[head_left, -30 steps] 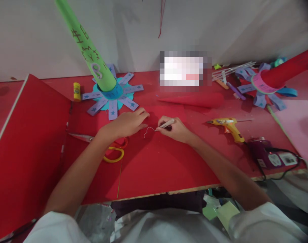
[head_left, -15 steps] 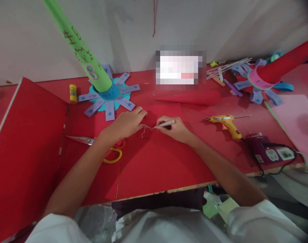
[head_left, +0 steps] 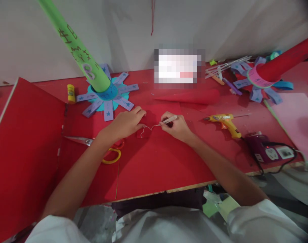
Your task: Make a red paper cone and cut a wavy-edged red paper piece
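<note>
My right hand (head_left: 177, 127) grips a whitish pen (head_left: 170, 119), its tip down on a red sheet (head_left: 159, 109). From that tip a thin white line (head_left: 151, 129) runs left in two humps, like the top of a heart. Left of the drawing, my left hand (head_left: 130, 122) rests with its fingers spread, thumb beside the line. Under my left forearm lie scissors (head_left: 112, 156) with red and yellow handles, blades pointing left. A red paper cone (head_left: 191, 97) lies just beyond the sheet.
A green paper cone (head_left: 95, 74) stands on a blue base, near a yellow glue stick (head_left: 71, 93). To the right are a yellow glue gun (head_left: 226, 123), a purple power socket box (head_left: 260, 148) and a red cone (head_left: 285, 65). A red board (head_left: 24, 152) leans at left.
My right hand has moved right with the pen, and the white line has grown from one hump to two. My left hand stays nearly in place.
</note>
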{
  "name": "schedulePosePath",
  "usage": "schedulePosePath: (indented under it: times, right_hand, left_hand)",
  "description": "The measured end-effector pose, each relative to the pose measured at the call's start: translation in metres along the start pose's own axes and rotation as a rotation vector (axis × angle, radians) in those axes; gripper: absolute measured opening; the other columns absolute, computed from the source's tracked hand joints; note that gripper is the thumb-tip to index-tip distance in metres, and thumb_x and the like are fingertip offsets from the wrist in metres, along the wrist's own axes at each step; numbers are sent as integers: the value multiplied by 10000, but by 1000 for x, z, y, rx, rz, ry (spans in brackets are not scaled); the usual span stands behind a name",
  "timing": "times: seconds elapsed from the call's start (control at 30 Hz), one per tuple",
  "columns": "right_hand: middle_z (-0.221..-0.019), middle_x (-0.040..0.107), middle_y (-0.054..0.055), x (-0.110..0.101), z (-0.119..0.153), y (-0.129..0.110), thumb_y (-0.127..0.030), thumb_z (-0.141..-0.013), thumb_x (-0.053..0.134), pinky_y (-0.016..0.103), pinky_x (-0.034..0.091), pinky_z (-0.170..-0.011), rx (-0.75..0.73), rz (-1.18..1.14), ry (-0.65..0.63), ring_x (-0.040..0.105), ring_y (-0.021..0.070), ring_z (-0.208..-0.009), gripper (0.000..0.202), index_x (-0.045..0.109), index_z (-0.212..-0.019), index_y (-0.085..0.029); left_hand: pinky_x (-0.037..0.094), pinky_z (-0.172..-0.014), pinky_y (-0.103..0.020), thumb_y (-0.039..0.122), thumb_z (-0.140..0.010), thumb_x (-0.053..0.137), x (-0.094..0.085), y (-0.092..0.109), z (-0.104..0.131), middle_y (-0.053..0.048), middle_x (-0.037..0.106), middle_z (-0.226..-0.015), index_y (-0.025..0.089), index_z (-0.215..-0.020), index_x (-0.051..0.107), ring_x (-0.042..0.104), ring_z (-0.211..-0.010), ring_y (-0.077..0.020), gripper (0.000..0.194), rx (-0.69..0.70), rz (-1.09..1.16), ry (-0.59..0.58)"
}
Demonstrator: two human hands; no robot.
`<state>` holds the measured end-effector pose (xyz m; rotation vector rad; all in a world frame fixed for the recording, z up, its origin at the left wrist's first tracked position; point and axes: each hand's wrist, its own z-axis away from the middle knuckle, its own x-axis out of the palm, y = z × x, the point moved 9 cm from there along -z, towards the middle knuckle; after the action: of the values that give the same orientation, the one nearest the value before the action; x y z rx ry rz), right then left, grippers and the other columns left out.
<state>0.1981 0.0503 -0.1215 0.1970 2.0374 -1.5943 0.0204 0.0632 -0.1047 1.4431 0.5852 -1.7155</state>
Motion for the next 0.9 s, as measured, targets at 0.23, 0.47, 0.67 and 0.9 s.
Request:
schedulePosePath:
  times: [0.23,0.47,0.67,0.9]
  right_hand:
    - [-656,579,-27,-3,1,1,-316,-844,645,300,380,-603,26,22,-12,495,143,-603,125,555,-798,-242]
    - [-637,535,-38,-3,2,1,-296,-843,645,292,365,-585,37,5,-19,471,135,-588,129,547,-779,-241]
    - [-749,651,-10,-5,9,3,-386,-941,710,290,411,-627,-20,-31,-134,546,147,-657,183,658,-868,-226]
    - [-840,724,18,-12,18,10,-392,-977,732,299,450,-675,-37,-47,-92,604,168,-715,169,726,-933,-229]
  left_hand:
    - [451,-692,-394,385,-1084,588,-1,0,0,-152,612,-1432,189,-1349,586,712,-981,-305,329,-11,-4,-16]
    - [483,-738,-384,384,-1075,617,-2,1,0,-156,605,-1438,187,-1374,595,715,-986,-297,359,-35,13,-24]
    - [521,-813,-386,233,-1057,592,-6,10,1,-128,664,-1395,183,-1329,665,717,-1093,-298,287,111,35,45]
    - [512,-1017,-381,75,-1046,423,-5,28,5,-91,665,-1481,250,-1400,716,666,-1287,-276,491,304,124,78]
